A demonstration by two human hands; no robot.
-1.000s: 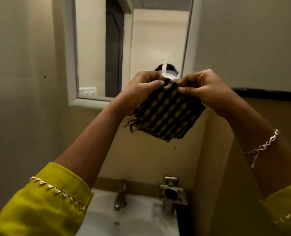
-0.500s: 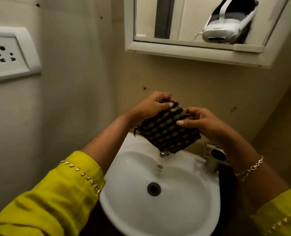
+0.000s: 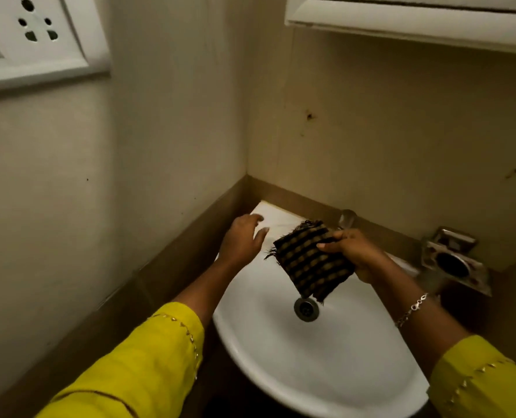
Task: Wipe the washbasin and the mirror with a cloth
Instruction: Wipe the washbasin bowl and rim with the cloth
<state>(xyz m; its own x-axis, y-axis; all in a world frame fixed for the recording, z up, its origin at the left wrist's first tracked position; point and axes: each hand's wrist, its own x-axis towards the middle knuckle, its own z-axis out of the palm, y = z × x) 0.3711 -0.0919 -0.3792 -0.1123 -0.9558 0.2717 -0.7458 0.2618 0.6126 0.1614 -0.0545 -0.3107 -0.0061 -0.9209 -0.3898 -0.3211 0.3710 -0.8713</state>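
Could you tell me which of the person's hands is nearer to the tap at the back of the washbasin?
The right hand, holding the cloth, sits just in front of the tap. The left hand is open over the washbasin's back left corner, farther away.

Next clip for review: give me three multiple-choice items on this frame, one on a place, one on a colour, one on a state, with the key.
1. Where is the cloth?
A. over the washbasin
B. on the mirror frame
C. on the floor

2. What colour are the sleeves?
A. blue
B. yellow
C. white

3. How is the left hand?
A. gripping the cloth
B. open, holding nothing
C. turning the tap

Key: 1 A, the cloth hangs above the drain; 2 B, both cuffs show yellow; 3 B, only the right hand holds the cloth.
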